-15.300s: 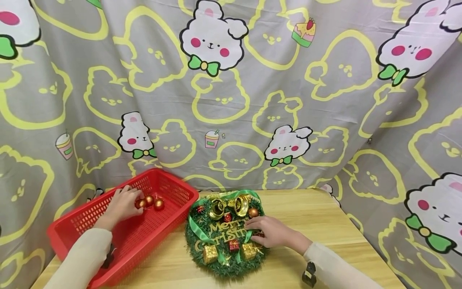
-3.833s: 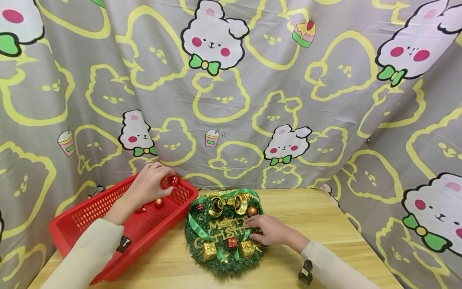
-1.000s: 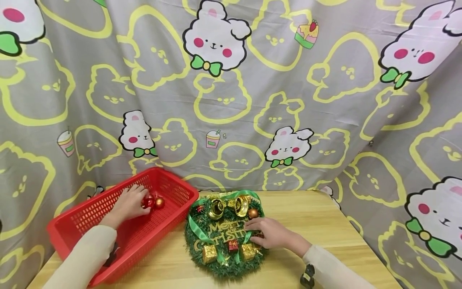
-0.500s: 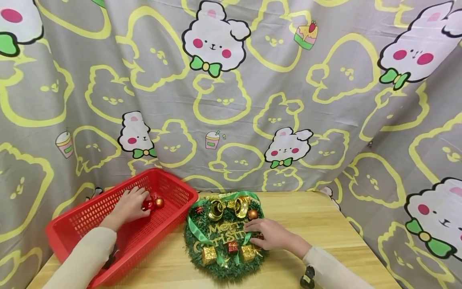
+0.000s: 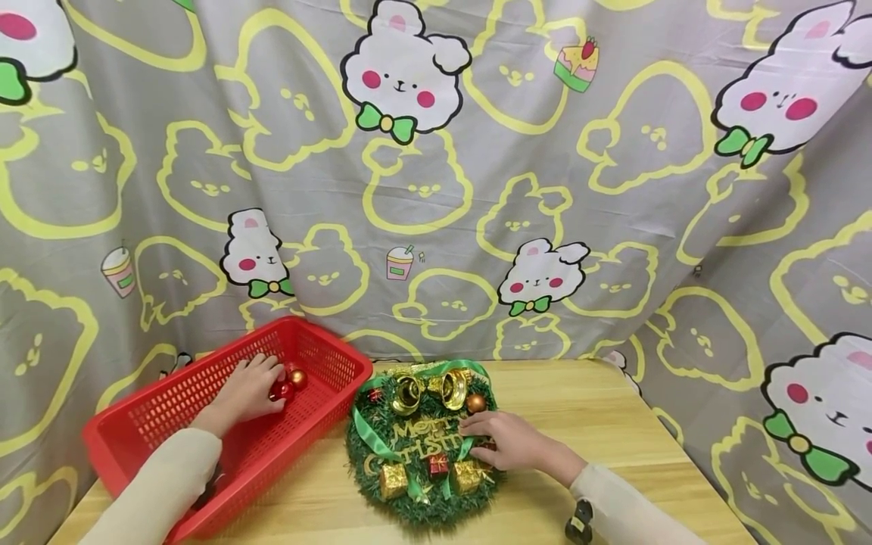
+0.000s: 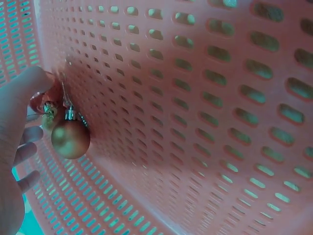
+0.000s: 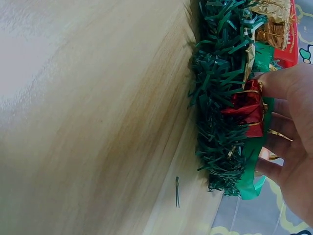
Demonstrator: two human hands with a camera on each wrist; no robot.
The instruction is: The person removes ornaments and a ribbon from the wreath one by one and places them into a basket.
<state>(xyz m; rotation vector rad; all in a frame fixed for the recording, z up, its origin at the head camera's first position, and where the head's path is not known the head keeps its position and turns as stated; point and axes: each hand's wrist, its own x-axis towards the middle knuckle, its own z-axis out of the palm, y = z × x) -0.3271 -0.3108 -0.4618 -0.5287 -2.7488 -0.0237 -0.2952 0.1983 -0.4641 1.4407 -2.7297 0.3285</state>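
My left hand (image 5: 253,386) reaches down into the red basket (image 5: 272,462). Its thumb and fingers hold a red bauble (image 5: 283,390), partly hidden by them in the left wrist view. A gold bauble (image 6: 71,139) with a silver cap lies right beside it, and another gold one behind is mostly hidden. At the centre lies a green tinsel Christmas wreath (image 5: 436,509) with gold bells (image 5: 453,388) and gold "Merry Christmas" lettering. My right hand (image 5: 514,443) rests on its right side, fingers extended over the green ribbon and thumb by a red gift ornament (image 7: 249,108).
The basket stands at an angle on the left of the wooden table (image 5: 579,409), close to the wreath. A grey curtain (image 5: 436,318) with cartoon bunnies hangs behind the table. A small dark twist of wire (image 7: 177,191) lies near the wreath.
The left hand held the red bauble up above the basket earlier, then lowered it inside beside the gold ones. Since then it has shifted only slightly. The right hand stays on the wreath.
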